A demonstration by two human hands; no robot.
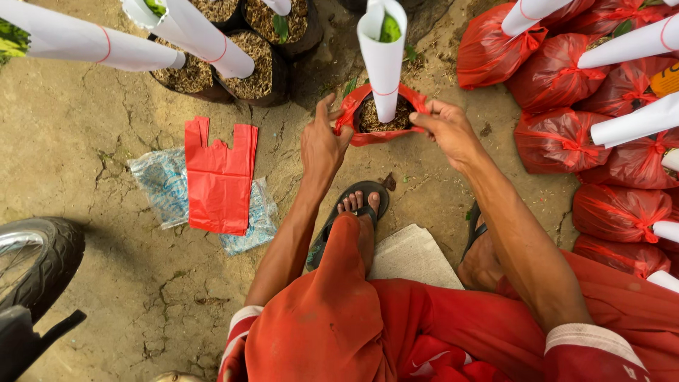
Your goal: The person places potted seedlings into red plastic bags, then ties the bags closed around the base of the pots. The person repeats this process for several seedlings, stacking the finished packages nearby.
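Gripping the red plastic bag (368, 134) by its handles, left hand (322, 145) and right hand (449, 131) pinch opposite sides around the potted seedling (384, 117) on the dirt ground (106, 141). Bag's thin and floppy, soil looks heavy, paper sleeve (382, 60) probably crushes easily.

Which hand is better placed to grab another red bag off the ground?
Probably the left hand: the flat red bag lies on that side, while the right hand holds the potted seedling's bag nearer the wrapped pile.
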